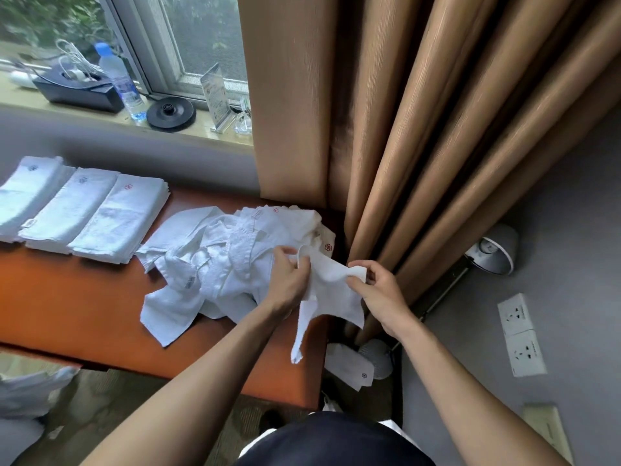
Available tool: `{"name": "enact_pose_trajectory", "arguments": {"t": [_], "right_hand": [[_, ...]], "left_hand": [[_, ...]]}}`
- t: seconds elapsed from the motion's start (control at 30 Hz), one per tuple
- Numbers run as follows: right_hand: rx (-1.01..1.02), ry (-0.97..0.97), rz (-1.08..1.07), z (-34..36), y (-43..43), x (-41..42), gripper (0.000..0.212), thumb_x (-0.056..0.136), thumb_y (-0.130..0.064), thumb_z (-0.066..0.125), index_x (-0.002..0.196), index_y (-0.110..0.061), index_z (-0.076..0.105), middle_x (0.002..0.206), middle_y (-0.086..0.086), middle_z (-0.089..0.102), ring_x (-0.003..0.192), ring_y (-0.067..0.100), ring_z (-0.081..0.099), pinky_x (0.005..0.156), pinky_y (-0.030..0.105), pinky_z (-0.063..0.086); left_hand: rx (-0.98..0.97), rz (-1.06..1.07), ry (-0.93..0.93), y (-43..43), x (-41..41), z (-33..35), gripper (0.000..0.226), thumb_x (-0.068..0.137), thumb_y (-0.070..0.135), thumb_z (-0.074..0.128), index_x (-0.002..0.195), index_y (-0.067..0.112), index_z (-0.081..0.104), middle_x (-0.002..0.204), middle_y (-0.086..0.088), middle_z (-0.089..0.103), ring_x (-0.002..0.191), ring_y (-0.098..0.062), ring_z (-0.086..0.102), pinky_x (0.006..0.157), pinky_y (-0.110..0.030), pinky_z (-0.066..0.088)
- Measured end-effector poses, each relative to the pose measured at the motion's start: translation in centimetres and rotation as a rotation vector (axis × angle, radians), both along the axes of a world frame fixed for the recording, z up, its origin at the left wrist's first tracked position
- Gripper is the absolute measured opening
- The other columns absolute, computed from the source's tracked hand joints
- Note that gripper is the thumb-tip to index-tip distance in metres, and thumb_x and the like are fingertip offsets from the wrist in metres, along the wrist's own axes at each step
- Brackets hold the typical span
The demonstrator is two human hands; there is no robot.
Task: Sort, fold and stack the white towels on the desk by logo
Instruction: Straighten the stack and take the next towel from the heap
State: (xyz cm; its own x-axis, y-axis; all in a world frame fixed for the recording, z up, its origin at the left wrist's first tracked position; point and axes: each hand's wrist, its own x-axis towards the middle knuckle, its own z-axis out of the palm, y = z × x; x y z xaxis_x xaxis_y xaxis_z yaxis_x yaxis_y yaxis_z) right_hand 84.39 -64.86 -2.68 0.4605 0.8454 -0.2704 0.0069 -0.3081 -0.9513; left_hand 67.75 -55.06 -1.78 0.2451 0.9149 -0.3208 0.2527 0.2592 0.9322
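Observation:
Both hands hold one white towel (331,287) up over the right end of the orange desk (84,314). My left hand (289,280) pinches its upper left edge and my right hand (378,290) pinches its upper right corner; the rest hangs down, with no logo showing on it. Behind it lies a loose heap of white towels (218,264), two of them showing red logos. At the desk's left stand three folded stacks: two with dark logos (27,193) (67,210) and one with a red logo (117,223).
Tan curtains (420,129) hang right behind the desk's right end. One towel with a dark logo (353,364) lies on the floor by the desk corner. A bottle (121,79), black tray and kettle base sit on the window sill. Wall sockets (521,334) are at right.

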Motion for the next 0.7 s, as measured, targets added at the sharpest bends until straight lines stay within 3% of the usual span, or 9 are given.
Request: {"name": "enact_pose_trajectory", "arguments": {"t": [0.1,0.17,0.23,0.33,0.4,0.5,0.6,0.7], "right_hand": [[0.063,-0.044,0.002,0.1,0.2,-1.2,0.028,0.093,-0.007,0.067,0.104,-0.033,0.069,0.101,-0.011,0.073,0.092,0.01,0.068,0.078,0.023,0.055],[0.101,-0.106,-0.017,0.2,0.4,-1.6,0.031,0.094,-0.002,0.064,0.101,-0.032,0.066,0.105,-0.008,0.07,0.098,0.014,0.066,0.086,0.029,0.052],[0.109,-0.131,-0.037,0.3,0.6,-1.9,0.032,0.095,0.001,0.061,0.092,-0.031,0.067,0.101,-0.008,0.069,0.09,0.008,0.063,0.079,0.023,0.049],[0.093,-0.147,-0.01,0.6,0.7,-2.1,0.034,0.099,0.0,0.06,0.084,-0.028,0.071,0.098,-0.007,0.071,0.09,0.001,0.064,0.08,0.014,0.046],[0.1,-0.156,0.02,0.9,0.7,-2.2,0.029,0.101,-0.004,0.06,0.091,-0.027,0.075,0.104,-0.006,0.072,0.099,0.002,0.067,0.087,0.017,0.051],[0.104,-0.174,0.043,1.2,0.6,-2.1,0.03,0.103,-0.005,0.057,0.099,-0.028,0.076,0.11,-0.007,0.072,0.106,0.006,0.067,0.092,0.022,0.053],[0.102,-0.171,0.036,1.3,0.4,-1.9,0.029,0.103,-0.005,0.057,0.104,-0.026,0.076,0.107,-0.011,0.075,0.106,0.004,0.068,0.092,0.019,0.052],[0.104,-0.119,0.023,1.4,0.4,-1.9,0.022,0.1,-0.006,0.064,0.103,-0.026,0.074,0.099,-0.014,0.077,0.096,0.003,0.072,0.08,0.015,0.053]], "left_hand": [[0.196,-0.063,0.004,-0.5,-0.4,0.4,0.019,0.105,0.018,0.046,0.116,0.018,0.03,0.07,-0.006,0.05,0.056,-0.013,0.048,0.057,-0.03,0.042],[0.273,-0.133,0.002,-0.9,-0.7,0.6,0.01,0.104,0.009,0.043,0.108,0.015,0.037,0.066,-0.004,0.048,0.049,-0.012,0.045,0.051,-0.026,0.04],[0.268,-0.193,-0.006,-1.2,-0.7,0.7,0.012,0.102,0.001,0.039,0.1,0.01,0.047,0.063,-0.001,0.049,0.047,-0.012,0.047,0.049,-0.024,0.041],[0.214,-0.212,0.02,-1.2,-0.6,0.7,0.024,0.099,-0.001,0.041,0.099,0.009,0.064,0.076,-0.001,0.062,0.064,-0.013,0.058,0.064,-0.027,0.05],[0.151,-0.216,0.019,-1.0,-0.5,1.0,0.031,0.094,-0.003,0.044,0.106,0.011,0.07,0.093,-0.004,0.071,0.079,-0.013,0.067,0.076,-0.028,0.054],[0.201,-0.256,0.008,-1.2,-0.7,1.2,0.045,0.086,-0.009,0.047,0.114,0.015,0.072,0.098,0.004,0.074,0.088,-0.001,0.069,0.079,-0.016,0.052],[0.29,-0.263,0.039,-1.5,-0.8,0.9,0.028,0.088,0.004,0.067,0.113,0.015,0.075,0.103,0.009,0.074,0.091,-0.003,0.068,0.082,-0.018,0.054],[0.327,-0.257,0.071,-1.4,-0.4,0.4,0.01,0.086,0.018,0.079,0.096,0.018,0.076,0.089,0.011,0.074,0.082,-0.002,0.067,0.077,-0.018,0.053]]}}
